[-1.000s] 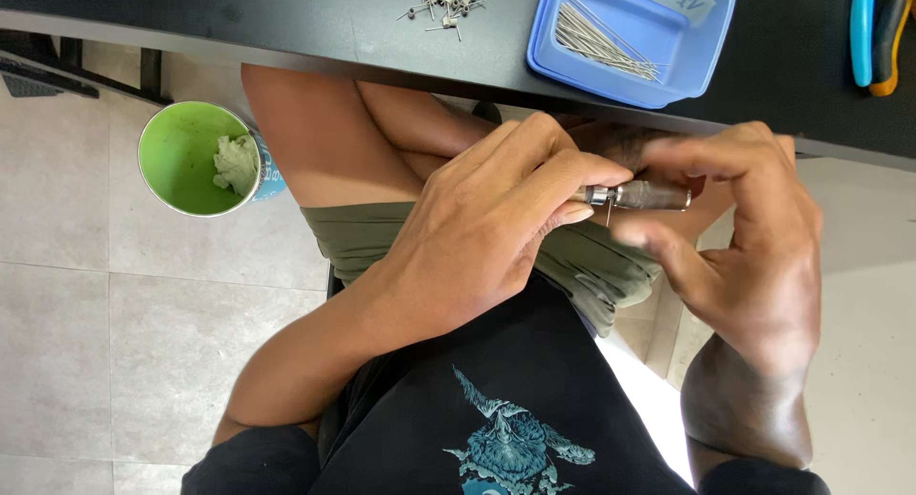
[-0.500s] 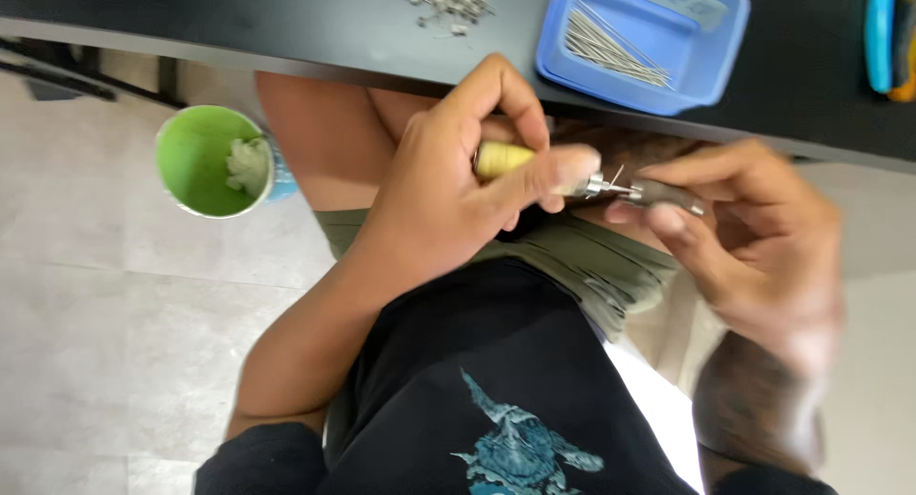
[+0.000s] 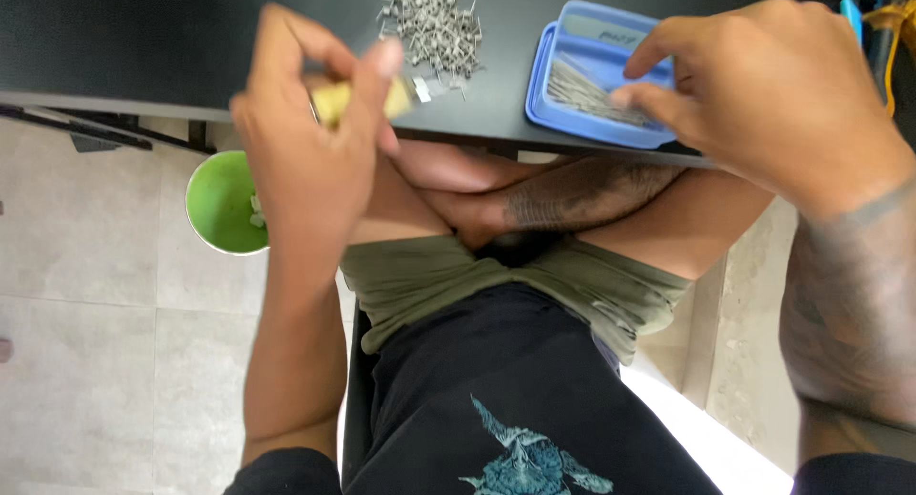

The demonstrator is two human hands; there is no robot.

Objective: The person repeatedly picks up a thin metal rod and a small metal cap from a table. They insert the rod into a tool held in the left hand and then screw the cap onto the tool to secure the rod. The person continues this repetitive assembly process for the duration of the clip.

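Note:
My left hand (image 3: 305, 147) is raised to the black table's edge (image 3: 143, 108), closed around a small tool with a yellow handle (image 3: 334, 102). Its metal tip points toward a heap of small grey metal pieces (image 3: 431, 22) on the table. My right hand (image 3: 763, 94) reaches into a blue plastic tray (image 3: 592, 51). Its fingertips rest on thin metal pins (image 3: 577, 92) lying in the tray; whether a pin is pinched is unclear.
A green cup (image 3: 224, 204) with pale scraps inside stands on the tiled floor below the table. Blue and yellow-handled pliers (image 3: 873, 18) lie at the table's far right. My lap, in olive shorts and a black shirt, fills the lower middle.
Both hands have risen from my lap to the table. They have parted: the left carries the yellow tool leftward, the right has gone to the blue tray and no longer holds a metal piece.

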